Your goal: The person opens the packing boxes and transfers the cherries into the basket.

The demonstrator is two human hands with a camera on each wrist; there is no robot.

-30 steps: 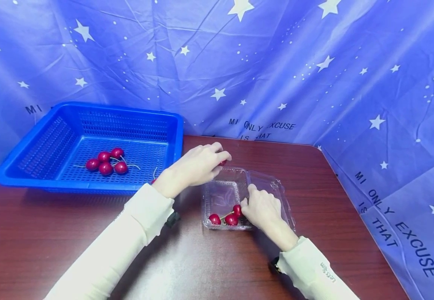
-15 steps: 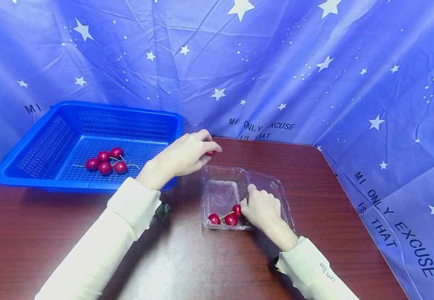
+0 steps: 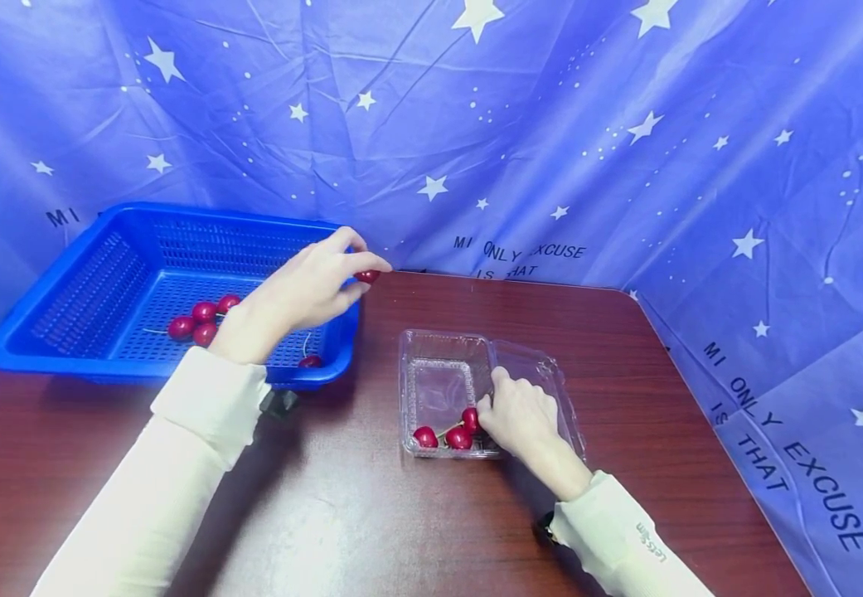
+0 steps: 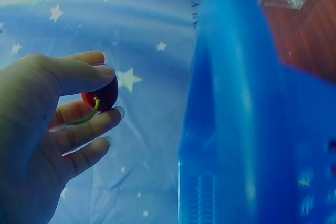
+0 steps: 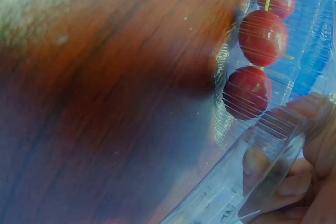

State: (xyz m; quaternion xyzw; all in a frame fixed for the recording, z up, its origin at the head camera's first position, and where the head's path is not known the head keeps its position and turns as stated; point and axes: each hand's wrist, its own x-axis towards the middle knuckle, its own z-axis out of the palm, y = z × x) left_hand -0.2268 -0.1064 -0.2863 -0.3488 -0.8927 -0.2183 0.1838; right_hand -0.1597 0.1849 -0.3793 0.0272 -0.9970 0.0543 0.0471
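Note:
My left hand (image 3: 307, 282) is raised at the right rim of the blue basket (image 3: 36, 340). It pinches a red cherry (image 4: 107, 94) between thumb and fingers, and the cherry's green stem hangs toward the palm in the left wrist view. My right hand (image 3: 522, 414) grips the clear plastic box (image 3: 406, 390) along the side where its lid joins. The open lid (image 3: 524, 356) lies out to the right, partly under that hand. Three cherries (image 5: 262, 38) sit at the box's near end. More cherries (image 3: 181, 327) lie in the basket, some hidden behind my left wrist.
One cherry (image 3: 310, 361) rests in the basket's near right corner, its stem up. Both containers stand on a reddish-brown wooden table (image 3: 356, 514). Behind and to the right hangs a blue curtain (image 3: 431, 108) with white stars.
My left hand has moved left and back, carrying its cherry from above the box to the basket's right rim. The right hand and the box have stayed put.

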